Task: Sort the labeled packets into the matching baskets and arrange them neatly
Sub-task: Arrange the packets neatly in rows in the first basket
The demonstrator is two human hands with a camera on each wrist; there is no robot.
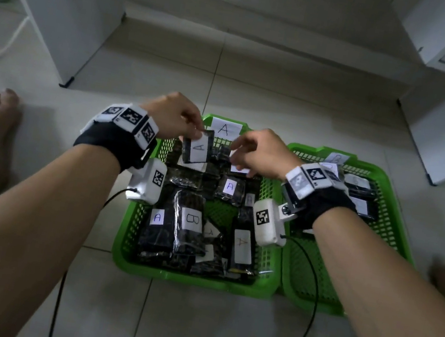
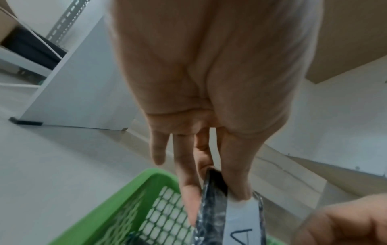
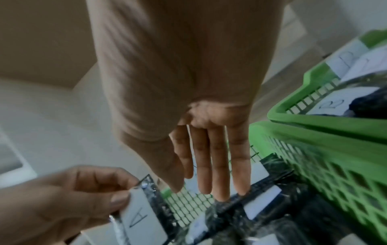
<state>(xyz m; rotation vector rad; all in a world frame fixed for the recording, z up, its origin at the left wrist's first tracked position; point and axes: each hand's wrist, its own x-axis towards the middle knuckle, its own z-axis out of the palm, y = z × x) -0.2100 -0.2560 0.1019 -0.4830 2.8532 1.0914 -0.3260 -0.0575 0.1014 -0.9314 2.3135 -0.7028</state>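
packets labeled a and b are lying mixed in the left green basket (image 1: 127, 229), the one carrying an "a" card (image 1: 226, 129) on its far rim.

left hand (image 1: 174, 115) is pinching one dark packet (image 1: 197, 149) by its top edge, thumb on the white label, fingers (image 2: 189, 195) behind; label is facing the head camera, probably so the letter can be read before placing. packet is hanging over the far end of the a basket, so it likely belongs here and is being set in line.

right hand (image 1: 259, 152) is hovering with straight fingers (image 3: 220, 165) over packets at the basket's far right, holding nothing; fingertips are near or touching a packet edge, cannot tell which.

right green basket (image 1: 383, 226), touching the left one, is marked "b" (image 3: 345, 61) and is holding a few packets with white labels at its far end.

one packet marked b (image 1: 191, 222) is sitting among the a packets near the front, a stray by the labels.
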